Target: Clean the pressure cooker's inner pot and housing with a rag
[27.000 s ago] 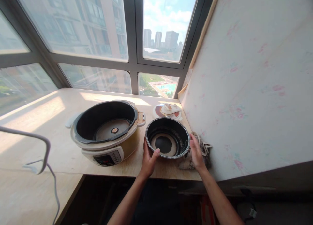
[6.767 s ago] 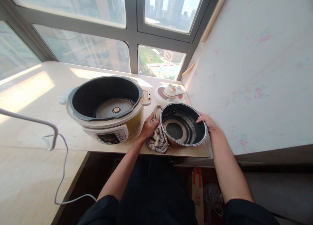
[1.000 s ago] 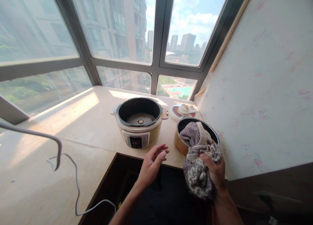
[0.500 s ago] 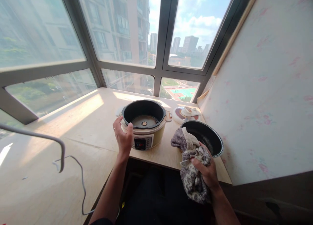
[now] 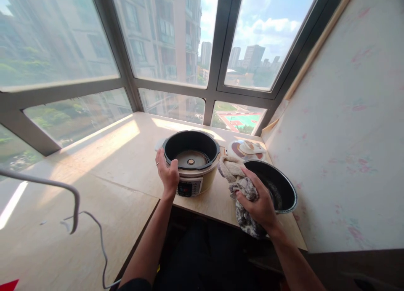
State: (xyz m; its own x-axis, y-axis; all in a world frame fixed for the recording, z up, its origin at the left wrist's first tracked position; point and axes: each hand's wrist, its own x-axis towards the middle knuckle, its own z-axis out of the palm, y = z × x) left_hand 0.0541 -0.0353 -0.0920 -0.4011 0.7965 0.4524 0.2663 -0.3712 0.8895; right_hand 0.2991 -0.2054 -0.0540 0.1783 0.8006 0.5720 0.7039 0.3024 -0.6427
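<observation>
An electric pressure cooker [image 5: 206, 182] stands lidless on the wooden top, its dark inside and round heating plate showing. My left hand [image 5: 168, 174] grips its left front rim, the thumb at the edge and the fingers round the outer side. Bunched in my right hand [image 5: 260, 200] is a grey and white patterned towel [image 5: 232, 169], its upper end beside the cooker's right wall and its lower part hanging over the front edge. Right of the towel, the black inner pot [image 5: 285, 185] rests tilted; my right hand partly covers it.
Behind the inner pot lies the cooker's lid [image 5: 252, 149] with its handle up. A grey cable [image 5: 75, 206] loops across the wooden top [image 5: 120, 211] at left. Windows rise behind, and a papered wall [image 5: 344, 156] bounds the right side.
My left hand has closed onto the cooker's rim. My right hand has raised the towel and turned palm down, bringing the towel's end closer to the cooker. The view has shifted slightly left.
</observation>
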